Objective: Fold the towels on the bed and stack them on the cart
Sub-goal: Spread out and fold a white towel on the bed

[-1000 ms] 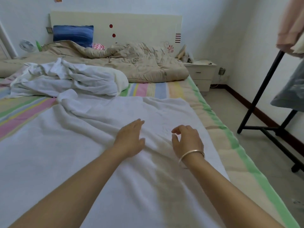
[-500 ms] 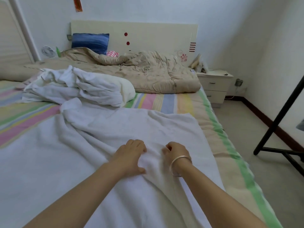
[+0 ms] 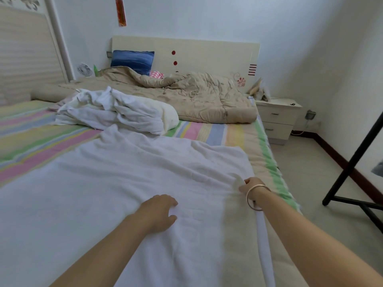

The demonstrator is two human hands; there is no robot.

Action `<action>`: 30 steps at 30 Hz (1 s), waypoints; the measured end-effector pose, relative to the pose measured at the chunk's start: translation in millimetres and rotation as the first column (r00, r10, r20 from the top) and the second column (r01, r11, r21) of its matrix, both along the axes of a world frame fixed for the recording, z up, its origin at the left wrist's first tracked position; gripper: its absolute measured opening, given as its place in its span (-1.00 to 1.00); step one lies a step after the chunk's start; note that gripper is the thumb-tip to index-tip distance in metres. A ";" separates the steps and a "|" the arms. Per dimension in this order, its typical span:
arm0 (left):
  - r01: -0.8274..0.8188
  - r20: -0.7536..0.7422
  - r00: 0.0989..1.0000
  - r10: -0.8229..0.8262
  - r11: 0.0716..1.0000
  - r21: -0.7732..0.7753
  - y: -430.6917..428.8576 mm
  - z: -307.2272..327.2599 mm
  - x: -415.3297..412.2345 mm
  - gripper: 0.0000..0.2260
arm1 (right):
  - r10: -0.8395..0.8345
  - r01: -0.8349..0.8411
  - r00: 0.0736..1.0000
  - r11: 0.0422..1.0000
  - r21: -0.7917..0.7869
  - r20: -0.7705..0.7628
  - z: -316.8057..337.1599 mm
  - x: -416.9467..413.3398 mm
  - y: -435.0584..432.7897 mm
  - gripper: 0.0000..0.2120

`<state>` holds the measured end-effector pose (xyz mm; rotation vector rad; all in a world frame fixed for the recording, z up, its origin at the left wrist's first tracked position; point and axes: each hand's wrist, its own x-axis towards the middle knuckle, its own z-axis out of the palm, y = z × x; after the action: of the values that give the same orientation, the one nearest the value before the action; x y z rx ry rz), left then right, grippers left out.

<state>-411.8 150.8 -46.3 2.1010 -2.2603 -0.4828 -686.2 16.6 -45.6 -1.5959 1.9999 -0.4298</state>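
A large white towel [image 3: 116, 183] lies spread over the near part of the bed [image 3: 209, 133], its far corner still rumpled. My left hand [image 3: 159, 212] rests on the towel's middle with fingers curled down into the cloth. My right hand [image 3: 251, 187], with a metal bangle on the wrist, pinches the towel's right edge near the side of the mattress. A heap of crumpled white towels [image 3: 116, 110] sits farther up the bed on the striped sheet. The cart is out of view.
A beige quilt [image 3: 196, 96] and a blue pillow [image 3: 132, 61] lie by the headboard. A white nightstand [image 3: 277, 117] stands right of the bed. A black metal rack frame [image 3: 352, 162] stands on the floor at the right.
My right hand slid right from the towel's middle to its right edge, pulling the cloth flatter. My left hand stayed near the middle. The view rose and shifted left.
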 end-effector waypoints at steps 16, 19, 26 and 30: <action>-0.028 -0.007 1.000 0.027 0.976 -0.216 -92.9 26.2 -39.6 -0.70 | 0.010 -0.010 1.000 1.000 0.011 0.011 -22.6 -42.1 -28.5 -0.91; -0.018 -0.057 0.998 0.004 0.970 -0.243 -129.7 22.7 -54.4 -0.70 | 0.073 -0.070 0.994 0.997 -0.037 0.086 -16.6 -34.1 -53.0 -0.96; -0.014 -0.093 0.996 -0.003 0.983 -0.182 -226.9 3.7 -57.9 -0.73 | -0.051 0.039 0.997 0.977 -0.210 -0.052 -24.7 -10.5 -152.9 -0.69; 0.011 -0.029 0.999 -0.012 0.999 -0.032 -267.3 -5.8 -49.7 -0.76 | -0.287 0.291 0.954 0.956 -0.042 0.086 -32.9 -14.8 -221.2 -0.47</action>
<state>-461.5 -116.5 -52.1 2.0532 -2.2502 -0.4718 -701.1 -204.6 -78.5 -1.2964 2.1838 -0.6532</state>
